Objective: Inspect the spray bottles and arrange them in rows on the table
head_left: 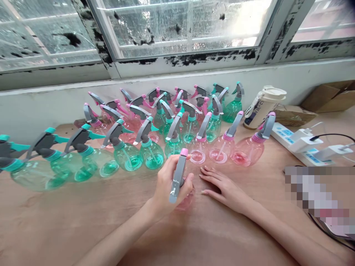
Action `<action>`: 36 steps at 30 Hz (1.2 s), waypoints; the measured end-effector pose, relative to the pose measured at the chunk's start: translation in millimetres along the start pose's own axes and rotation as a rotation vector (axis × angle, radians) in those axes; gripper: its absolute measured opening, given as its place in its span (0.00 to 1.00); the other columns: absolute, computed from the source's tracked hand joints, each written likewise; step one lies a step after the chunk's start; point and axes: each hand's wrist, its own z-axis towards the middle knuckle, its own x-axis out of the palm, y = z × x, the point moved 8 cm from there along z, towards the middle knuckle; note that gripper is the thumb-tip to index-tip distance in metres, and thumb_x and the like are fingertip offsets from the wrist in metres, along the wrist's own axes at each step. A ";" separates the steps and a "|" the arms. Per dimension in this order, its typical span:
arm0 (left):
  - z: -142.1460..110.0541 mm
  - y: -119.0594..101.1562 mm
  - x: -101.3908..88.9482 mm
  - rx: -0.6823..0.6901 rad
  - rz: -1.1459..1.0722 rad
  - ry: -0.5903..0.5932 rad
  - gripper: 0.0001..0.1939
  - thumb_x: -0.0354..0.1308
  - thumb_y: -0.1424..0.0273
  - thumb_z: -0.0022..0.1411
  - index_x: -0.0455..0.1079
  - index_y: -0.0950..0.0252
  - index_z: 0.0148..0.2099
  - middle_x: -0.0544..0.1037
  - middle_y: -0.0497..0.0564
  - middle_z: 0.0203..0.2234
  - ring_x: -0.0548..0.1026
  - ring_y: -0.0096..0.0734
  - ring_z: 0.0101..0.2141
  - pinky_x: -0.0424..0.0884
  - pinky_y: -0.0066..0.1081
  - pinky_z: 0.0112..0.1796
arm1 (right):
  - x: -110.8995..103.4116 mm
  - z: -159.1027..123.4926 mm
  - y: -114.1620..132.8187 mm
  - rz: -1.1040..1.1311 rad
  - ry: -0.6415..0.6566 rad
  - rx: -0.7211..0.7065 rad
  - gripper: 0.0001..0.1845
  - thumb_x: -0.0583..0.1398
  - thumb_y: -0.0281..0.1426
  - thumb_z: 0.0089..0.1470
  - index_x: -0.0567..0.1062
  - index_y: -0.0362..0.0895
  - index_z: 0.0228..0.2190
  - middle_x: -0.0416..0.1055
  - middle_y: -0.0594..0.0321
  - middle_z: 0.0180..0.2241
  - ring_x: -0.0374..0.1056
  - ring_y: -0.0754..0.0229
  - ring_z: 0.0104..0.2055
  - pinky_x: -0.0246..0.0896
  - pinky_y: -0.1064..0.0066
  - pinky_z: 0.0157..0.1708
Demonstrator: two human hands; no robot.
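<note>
My left hand is closed around the neck of a pink spray bottle, whose grey sprayer head with a pink nozzle tip rises above my fingers. The hand hides much of this bottle. Flat on the table, just right of it, rests my right hand, fingers stretched out and nothing in them. Beyond my hands stands a row of spray bottles, green ones such as the green spray bottle on the left and clear pink ones such as the pink spray bottle on the right.
Behind the front row, several more green and pink bottles crowd toward the wall. A cream tumbler, cardboard boxes and a white power strip with plugged-in chargers stand on the right. A blurred-out object lies nearer on the wooden table.
</note>
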 end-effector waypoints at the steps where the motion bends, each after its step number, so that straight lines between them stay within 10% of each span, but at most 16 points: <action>1: 0.1 -0.5 0.1 0.002 0.000 0.004 0.19 0.53 0.73 0.62 0.63 0.61 0.56 0.75 0.55 0.45 0.77 0.35 0.39 0.74 0.36 0.41 | -0.3 0.1 -0.1 0.005 0.000 0.002 0.27 0.59 0.42 0.61 0.68 0.48 0.59 0.62 0.54 0.63 0.55 0.47 0.67 0.53 0.45 0.64; 17: 9.2 -9.8 -7.4 0.012 0.095 0.013 0.05 0.51 0.71 0.64 0.64 0.63 0.33 0.69 0.47 0.25 0.70 0.28 0.26 0.69 0.30 0.31 | 0.4 0.9 -1.2 0.008 0.003 0.006 0.27 0.59 0.43 0.61 0.68 0.48 0.59 0.63 0.54 0.63 0.55 0.48 0.67 0.53 0.47 0.64; 24: 2.3 -1.7 -5.8 -0.029 0.036 0.006 0.13 0.52 0.70 0.65 0.66 0.62 0.52 0.76 0.55 0.44 0.76 0.38 0.44 0.74 0.38 0.44 | -1.3 1.3 0.7 0.031 -0.023 0.003 0.27 0.60 0.43 0.60 0.69 0.49 0.59 0.63 0.55 0.63 0.56 0.47 0.66 0.54 0.46 0.64; 36: -1.6 -1.8 -4.5 -0.005 0.041 -0.032 0.15 0.52 0.73 0.65 0.64 0.62 0.54 0.74 0.57 0.47 0.75 0.41 0.49 0.75 0.40 0.45 | -1.7 1.7 3.5 0.006 -0.022 0.004 0.26 0.59 0.41 0.61 0.69 0.49 0.58 0.62 0.54 0.63 0.57 0.47 0.66 0.55 0.47 0.63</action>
